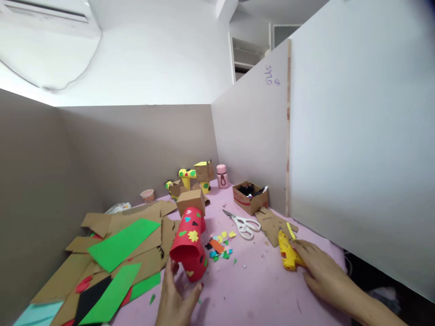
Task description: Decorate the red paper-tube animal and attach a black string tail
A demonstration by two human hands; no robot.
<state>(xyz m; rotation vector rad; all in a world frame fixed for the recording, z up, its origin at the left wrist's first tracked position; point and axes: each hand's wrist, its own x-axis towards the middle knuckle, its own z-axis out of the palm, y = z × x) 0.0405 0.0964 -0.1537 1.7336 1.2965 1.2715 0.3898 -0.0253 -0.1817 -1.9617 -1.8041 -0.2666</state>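
In the lower middle, my left hand [176,294] is open, thumb spread away from the fingers. Its fingertips are at the near rim of a red paper-covered tube figure [190,231], decorated with hearts and a yellow flower; firm contact cannot be made out. A brown cardboard box [190,201] sits at the figure's far end. On the right, my right hand [321,267] is closed around the handle of a yellow hot glue gun [287,253], which lies low over the table with its nozzle pointing away. Part of the handle is hidden by the hand.
White-handled scissors [245,226] and colourful paper cutouts [220,246] lie mid-table. Cardboard and green sheets [124,242] cover the left. Behind stand a yellow decorated figure [186,176], a pink bottle [222,176], a paper cup [147,195] and a small open box [249,201]. Partitions enclose the table.
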